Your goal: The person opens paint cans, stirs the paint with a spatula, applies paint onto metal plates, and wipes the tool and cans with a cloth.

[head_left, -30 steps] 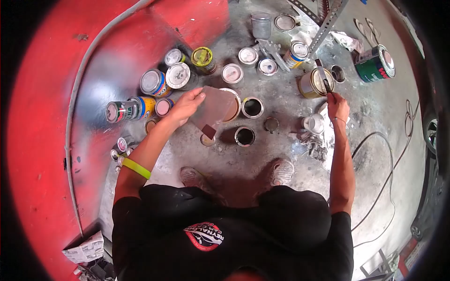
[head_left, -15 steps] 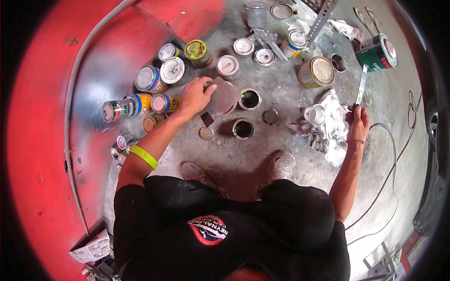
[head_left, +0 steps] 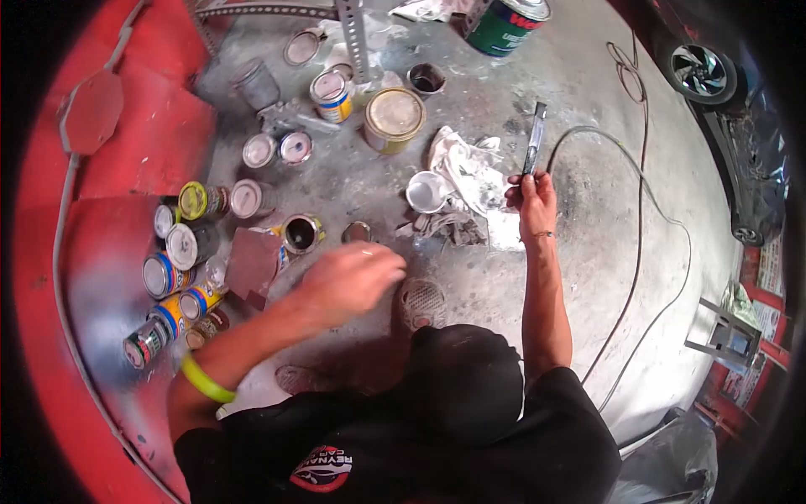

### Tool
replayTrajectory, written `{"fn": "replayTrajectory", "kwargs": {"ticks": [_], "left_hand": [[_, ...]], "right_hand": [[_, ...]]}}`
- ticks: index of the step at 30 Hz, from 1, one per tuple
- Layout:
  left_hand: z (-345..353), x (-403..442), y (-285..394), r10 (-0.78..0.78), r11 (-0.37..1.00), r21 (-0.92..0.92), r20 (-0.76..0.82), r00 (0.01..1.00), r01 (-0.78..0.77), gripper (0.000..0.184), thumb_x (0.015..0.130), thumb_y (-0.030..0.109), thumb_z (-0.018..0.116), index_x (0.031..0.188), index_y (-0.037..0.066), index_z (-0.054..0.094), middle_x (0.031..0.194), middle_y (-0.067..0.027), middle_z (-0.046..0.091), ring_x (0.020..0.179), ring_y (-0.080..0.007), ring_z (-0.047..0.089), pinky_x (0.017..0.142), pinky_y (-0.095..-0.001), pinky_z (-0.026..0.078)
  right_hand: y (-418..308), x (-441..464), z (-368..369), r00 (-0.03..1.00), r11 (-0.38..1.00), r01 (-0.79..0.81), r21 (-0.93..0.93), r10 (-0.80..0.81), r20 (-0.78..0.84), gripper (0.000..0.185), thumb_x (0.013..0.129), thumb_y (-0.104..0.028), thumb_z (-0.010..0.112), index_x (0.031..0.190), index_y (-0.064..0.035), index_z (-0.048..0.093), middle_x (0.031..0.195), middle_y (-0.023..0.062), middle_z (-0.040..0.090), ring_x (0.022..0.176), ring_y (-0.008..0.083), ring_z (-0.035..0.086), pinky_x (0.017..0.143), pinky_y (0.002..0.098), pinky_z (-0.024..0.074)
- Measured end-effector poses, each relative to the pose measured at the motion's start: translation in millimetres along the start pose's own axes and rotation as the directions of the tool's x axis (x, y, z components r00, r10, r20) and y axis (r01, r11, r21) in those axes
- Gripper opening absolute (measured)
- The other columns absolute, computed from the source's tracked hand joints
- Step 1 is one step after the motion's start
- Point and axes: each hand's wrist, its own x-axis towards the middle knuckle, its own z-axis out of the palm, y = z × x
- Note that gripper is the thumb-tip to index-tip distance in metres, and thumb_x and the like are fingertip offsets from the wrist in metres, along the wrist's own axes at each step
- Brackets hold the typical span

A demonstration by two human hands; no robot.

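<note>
My left hand is blurred in front of my body, its fingers bent, and I cannot make out anything in them. Left of it, a reddish-brown flat sheet lies over a can among the tins. An open can with dark contents stands just above that hand. My right hand grips a narrow flat metal stirring strip, which points away from me. White crumpled cloth and a white cup are on the floor to the left of my right hand.
Several paint tins stand at the left beside a red panel. A large closed can, a green can and a metal post are farther off. A hose runs along the right, near a car wheel.
The view has swung right. My left hand has let go of the flat sheet, which now rests on a can, and has moved right. My right hand still holds the metal strip.
</note>
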Motion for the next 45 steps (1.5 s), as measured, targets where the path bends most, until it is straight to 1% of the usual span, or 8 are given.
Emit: {"fn": "replayTrajectory", "kwargs": {"ticks": [6,8,19,22,26,27,39,45], "left_hand": [[149.1,14.3,-16.4,-0.535,0.822,-0.002,0.341,0.773,0.57,0.043,0.082,0.022,0.075,0.117,0.003,0.06,0.11,-0.0175,0.064,0.103,-0.0372,0.061,0.092,-0.0465,0.047],[184.5,9.9,-35.9,-0.561,0.81,-0.119,-0.441,0.7,0.574,0.068,0.078,0.024,0.077,0.132,-0.001,0.043,0.132,-0.0234,0.049,0.12,-0.0405,0.049,0.102,-0.0474,0.04],[162.1,95.4,-88.9,-0.414,0.903,-0.136,-0.534,0.737,0.408,0.084,0.068,0.018,0.084,0.137,0.0,0.039,0.13,-0.0237,0.05,0.121,-0.0385,0.05,0.103,-0.0432,0.041],[156.1,86.2,-87.7,-0.648,0.758,-0.395,-0.55,0.527,0.52,0.093,0.061,0.024,0.092,0.135,0.001,0.04,0.127,-0.0222,0.053,0.116,-0.0381,0.055,0.1,-0.0431,0.043],[124.9,80.0,-128.0,-0.423,0.807,-0.156,-0.826,0.372,0.57,0.099,0.063,0.024,0.091,0.139,-0.003,0.034,0.132,-0.0255,0.05,0.12,-0.0383,0.053,0.103,-0.0437,0.041],[117.0,80.8,-136.7,-0.432,0.798,-0.178,-0.835,0.34,0.576,0.098,0.065,0.024,0.09,0.14,-0.004,0.033,0.134,-0.0261,0.048,0.123,-0.0393,0.05,0.105,-0.0442,0.039],[144.6,56.9,-86.6,-0.247,0.759,0.234,-0.76,0.601,0.608,0.073,0.082,0.029,0.076,0.138,-0.002,0.04,0.142,-0.026,0.036,0.134,-0.0404,0.035,0.11,-0.0488,0.03],[204.6,70.5,-78.4,-0.473,0.868,-0.08,-0.436,0.766,0.49,0.071,0.083,0.038,0.073,0.136,-0.001,0.046,0.139,-0.0242,0.043,0.127,-0.042,0.043,0.108,-0.0483,0.034]], "right_hand": [[23.8,-15.6,-36.2,0.988,0.993,-0.063,-0.101,0.048,-0.149,0.027,0.099,-0.02,0.053,0.116,-0.0007,0.045,0.075,0.0025,0.052,0.055,0.0087,0.047,0.045,0.0267,0.0414],[30.3,-23.8,-41.4,0.974,0.979,-0.116,-0.167,0.078,-0.213,0.031,0.097,-0.024,0.056,0.115,-0.0006,0.046,0.073,0.0024,0.051,0.053,0.0086,0.046,0.044,0.0267,0.0397],[65.8,-23.3,-17.7,0.953,0.968,-0.196,-0.156,0.151,-0.262,0.029,0.092,-0.023,0.067,0.108,-0.0041,0.051,0.067,-0.0016,0.049,0.044,0.0072,0.04,0.037,0.0248,0.0297],[67.1,-24.1,-12.0,0.965,0.972,-0.187,-0.143,0.155,-0.21,0.021,0.095,-0.023,0.064,0.104,-0.0069,0.054,0.065,-0.005,0.045,0.046,0.0047,0.037,0.038,0.0236,0.0283],[124.1,-24.6,-37.0,0.99,0.953,-0.013,-0.301,-0.029,-0.136,0.016,0.099,-0.023,0.058,0.107,-0.0087,0.057,0.063,-0.0084,0.042,0.046,0.0033,0.034,0.039,0.0232,0.0247],[108.9,-30.8,-33.0,0.981,0.944,-0.167,-0.285,0.13,-0.146,0.025,0.099,-0.023,0.058,0.106,0.0017,0.06,0.082,0.0009,0.058,0.078,0.0084,0.049,0.069,0.0242,0.0418],[92.6,-40.5,-29.4,0.981,0.907,-0.16,-0.39,0.103,-0.164,0.026,0.1,-0.024,0.053,0.102,0.0013,0.056,0.076,0.002,0.054,0.072,0.0107,0.045,0.064,0.0275,0.0396],[87.2,-44.1,-31.7,0.972,0.931,-0.192,-0.312,0.137,-0.191,0.025,0.1,-0.024,0.053,0.101,0.0005,0.055,0.074,-0.0001,0.051,0.07,0.009,0.042,0.062,0.0265,0.0377]]}}
